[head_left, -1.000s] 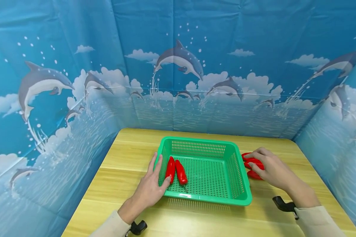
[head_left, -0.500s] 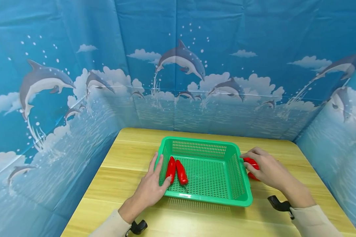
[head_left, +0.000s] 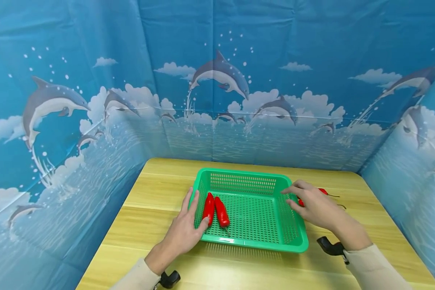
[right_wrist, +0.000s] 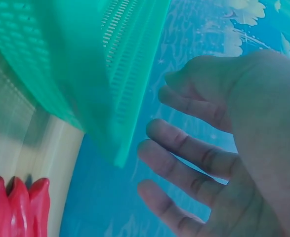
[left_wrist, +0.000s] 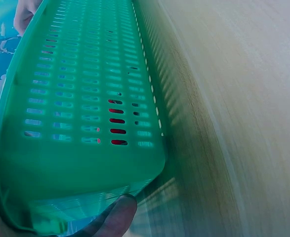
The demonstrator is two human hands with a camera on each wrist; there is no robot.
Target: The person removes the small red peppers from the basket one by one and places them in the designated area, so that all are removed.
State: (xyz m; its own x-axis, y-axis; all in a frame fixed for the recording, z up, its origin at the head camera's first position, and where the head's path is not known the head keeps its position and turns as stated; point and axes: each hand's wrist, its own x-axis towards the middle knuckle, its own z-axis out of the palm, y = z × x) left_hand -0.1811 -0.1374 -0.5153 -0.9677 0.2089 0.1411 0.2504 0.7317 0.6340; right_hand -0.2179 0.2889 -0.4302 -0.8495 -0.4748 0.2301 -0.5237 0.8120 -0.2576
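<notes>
A green perforated plastic basket (head_left: 253, 243) stands on the table. My left hand (head_left: 183, 231) grips its left end, thumb over the rim and fingers along the outside; in the left wrist view a fingertip (left_wrist: 120, 217) lies against the basket's end wall. Two red peppers (head_left: 222, 211) lie inside at the left. Above the basket's right rim hovers my right hand (head_left: 313, 203), fingers spread and loosely bent, holding nothing in the right wrist view. More red peppers (right_wrist: 19, 210) lie side by side on the table at the right, partly hidden by that hand in the head view.
The light wooden table (head_left: 141, 201) has rounded far corners. A blue curtain (head_left: 224, 137) printed with dolphins hangs behind it and at both sides. Black camera mounts (head_left: 331, 245) are strapped to both wrists.
My right hand has moved left from over the peppers on the table to the basket's right rim, uncovering a pepper and stems behind it. My left hand and the basket stay put.
</notes>
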